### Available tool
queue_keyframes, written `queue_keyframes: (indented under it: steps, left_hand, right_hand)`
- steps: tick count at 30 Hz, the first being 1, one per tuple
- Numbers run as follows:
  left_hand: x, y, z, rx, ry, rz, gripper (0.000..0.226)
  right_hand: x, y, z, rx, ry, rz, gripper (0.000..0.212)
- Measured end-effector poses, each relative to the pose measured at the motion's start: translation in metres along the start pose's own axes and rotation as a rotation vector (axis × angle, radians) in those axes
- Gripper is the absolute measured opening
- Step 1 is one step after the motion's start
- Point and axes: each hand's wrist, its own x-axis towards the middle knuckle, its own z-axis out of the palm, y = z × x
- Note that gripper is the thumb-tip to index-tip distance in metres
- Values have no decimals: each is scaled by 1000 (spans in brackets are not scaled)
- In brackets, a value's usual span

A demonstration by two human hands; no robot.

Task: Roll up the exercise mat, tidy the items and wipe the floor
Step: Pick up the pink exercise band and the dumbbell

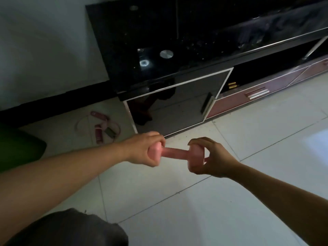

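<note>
Seemingly midair, hands [142, 150] [213, 158] clasp dumbbell [174, 152] ends.

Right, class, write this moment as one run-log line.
stage: tidying items | left hand: grips dumbbell by one head | right hand: grips other head | skipping rope: on floor beside cabinet

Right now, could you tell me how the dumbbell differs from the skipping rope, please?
The dumbbell is held off the floor, left hand and right hand each gripping one end; the rope lies untouched on it beside the cabinet. The dumbbell is one straight, stiff piece; the rope is a loose tangle with two handles. Both are pink.
</note>
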Motion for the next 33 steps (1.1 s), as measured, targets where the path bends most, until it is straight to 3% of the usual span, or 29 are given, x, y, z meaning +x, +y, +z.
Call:
queue_keyframes:
  steps: [6,15,20,27,33]
  left_hand:
    - [-61,-103,38,-51,-18,-11,41]
    - [-128,-241,75,-89,-20,-172,45]
    - [-137,-276,80,-95,17,-216,53]
    - [-138,-298,88,-143,99,-274,73]
    - [-140,-294,104,-587,381,-460,86]
  right_hand:
    - [29,-30,110,-14,-75,-16,78]
    - [100,-79,251,36,-198,-11,75]
    - [130,-88,279,-15,-242,-11,78]
    - [144,-90,288,-125,-166,-100,84]
    - [141,-95,288,64,-32,66,80]
